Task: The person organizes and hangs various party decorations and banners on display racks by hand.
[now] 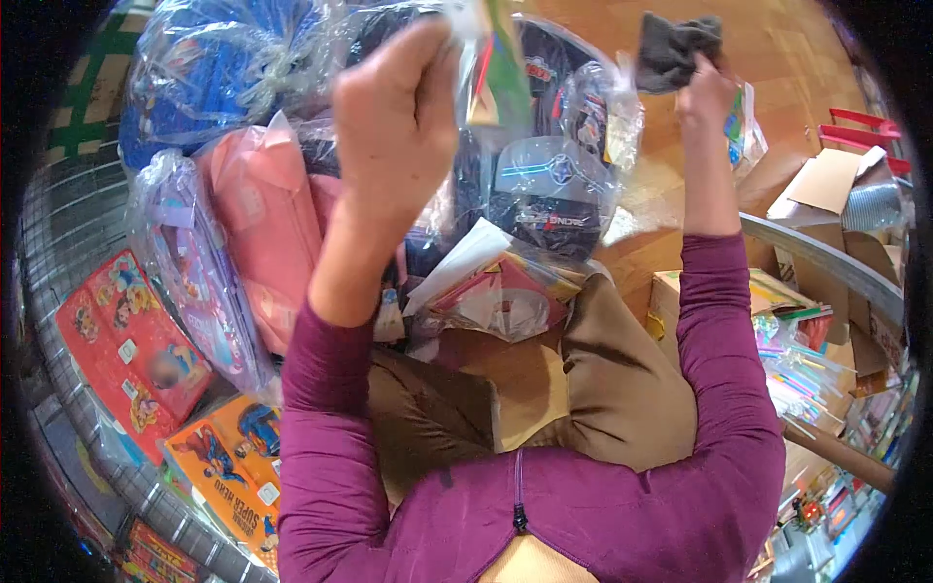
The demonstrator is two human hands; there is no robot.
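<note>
- I'm holding a blurred green packet point(505, 73) up in my left hand point(398, 121), fingers curled, above wrapped bags point(554, 180).
- My right fingers are pinching a grey cloth point(671, 53) over the floor point(607, 29).

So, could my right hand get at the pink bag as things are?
Probably not easily: your right hand is out on the opposite side, holding the grey cloth, and your raised left forearm comes between it and the pink bag.

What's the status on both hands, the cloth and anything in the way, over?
Right hand gripping grey cloth. Left hand raised beside blurred packet, grip unclear. Plastic-wrapped bags crowded near left hand.
</note>
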